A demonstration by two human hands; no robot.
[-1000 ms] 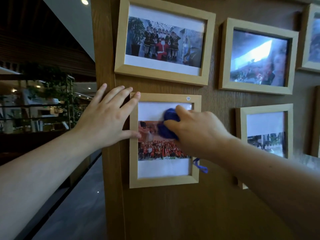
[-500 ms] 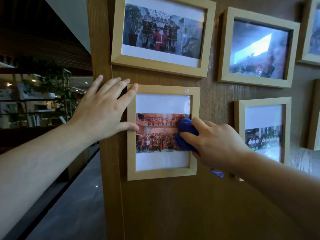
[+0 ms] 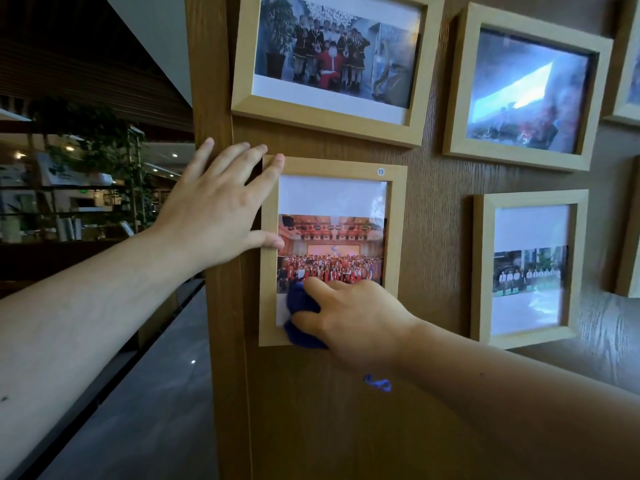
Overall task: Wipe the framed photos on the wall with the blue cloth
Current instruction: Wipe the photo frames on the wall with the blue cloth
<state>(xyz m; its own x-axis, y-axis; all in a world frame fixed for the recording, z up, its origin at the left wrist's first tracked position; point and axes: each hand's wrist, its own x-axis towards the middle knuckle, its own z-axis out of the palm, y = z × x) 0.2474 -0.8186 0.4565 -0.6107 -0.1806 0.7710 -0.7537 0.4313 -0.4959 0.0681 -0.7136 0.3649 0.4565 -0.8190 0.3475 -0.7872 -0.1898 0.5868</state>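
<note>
A light wooden framed photo [image 3: 394,237] of a crowd in red hangs on the brown wood wall, marked with a small round sticker. My right hand [image 3: 353,320] presses a bunched blue cloth [image 3: 301,317] against the lower left corner of its glass. A blue loop of the cloth [image 3: 378,383] dangles under my wrist. My left hand [image 3: 218,209] lies flat with spread fingers on the wall, fingertips and thumb touching the frame's left edge.
Other framed photos hang around: one above [image 3: 332,60], one at upper right [image 3: 523,91], one at lower right [image 3: 526,268], and parts of more at the right edge. The wall's left edge [image 3: 214,306] drops off to a dim hall with plants and shelves.
My right hand has carried the blue cloth from the upper middle of the glass, across the right side, down to the lower left corner. My left hand stays on the frame's edge.
</note>
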